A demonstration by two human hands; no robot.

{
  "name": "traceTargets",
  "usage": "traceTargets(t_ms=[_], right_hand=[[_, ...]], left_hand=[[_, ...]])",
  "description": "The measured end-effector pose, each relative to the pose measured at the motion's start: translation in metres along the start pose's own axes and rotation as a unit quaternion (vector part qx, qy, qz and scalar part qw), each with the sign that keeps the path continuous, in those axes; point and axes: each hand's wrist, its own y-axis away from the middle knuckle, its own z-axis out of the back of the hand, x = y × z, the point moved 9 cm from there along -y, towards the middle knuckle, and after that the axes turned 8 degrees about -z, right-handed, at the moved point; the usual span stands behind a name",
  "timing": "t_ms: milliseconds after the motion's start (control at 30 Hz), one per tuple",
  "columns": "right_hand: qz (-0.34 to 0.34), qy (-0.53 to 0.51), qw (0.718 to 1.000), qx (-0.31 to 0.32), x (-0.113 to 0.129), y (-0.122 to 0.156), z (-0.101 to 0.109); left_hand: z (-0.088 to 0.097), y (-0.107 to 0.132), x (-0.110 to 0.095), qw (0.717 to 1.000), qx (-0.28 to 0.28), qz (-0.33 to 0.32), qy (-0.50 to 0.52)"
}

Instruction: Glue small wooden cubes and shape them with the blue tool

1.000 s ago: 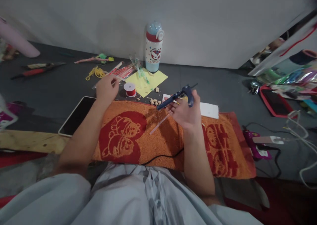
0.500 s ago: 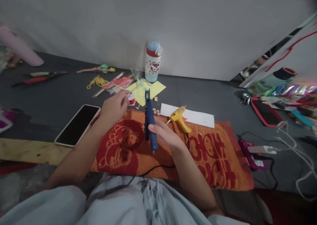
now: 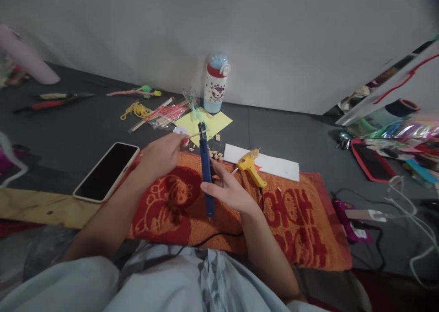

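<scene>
"So, how far has the work been brought?"

"Partway, it would be judged. Small pale pieces (image 3: 215, 154) are scattered on the dark table (image 3: 68, 136) beside the yellow paper (image 3: 221, 120), and they look as though they were snipped from sticks."

"And how are the hands placed?"

"A thin stick (image 3: 196, 134) is pinched in the fingers of the left hand (image 3: 161, 155). The blue tool (image 3: 206, 174) is gripped in the right hand (image 3: 228, 188), above the orange towel (image 3: 305, 243). The stick is brought across the tool's head; whether it is caught between the jaws cannot be told."

"What is left, then?"

"No cut through that stick can be made out. More sticks (image 3: 173, 113), apparently whole, are seen in plastic beyond the left hand. The yellow glue gun (image 3: 250, 164), laid near the white strip (image 3: 281, 165), is held by neither hand."
</scene>
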Motion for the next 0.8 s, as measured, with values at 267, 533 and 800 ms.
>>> traceTargets(t_ms=[267, 533, 800], right_hand=[[0.028, 0.066, 0.997, -0.003, 0.000, 0.003, 0.002], [0.026, 0.112, 0.993, -0.009, 0.000, 0.006, 0.003], [0.027, 0.077, 0.997, -0.002, -0.002, 0.005, 0.004]], left_hand=[[0.009, 0.005, -0.001, 1.000, -0.013, -0.011, -0.026], [0.014, 0.007, 0.000, 0.997, -0.018, -0.017, -0.070], [0.015, 0.008, 0.000, 0.997, -0.017, -0.019, -0.071]])
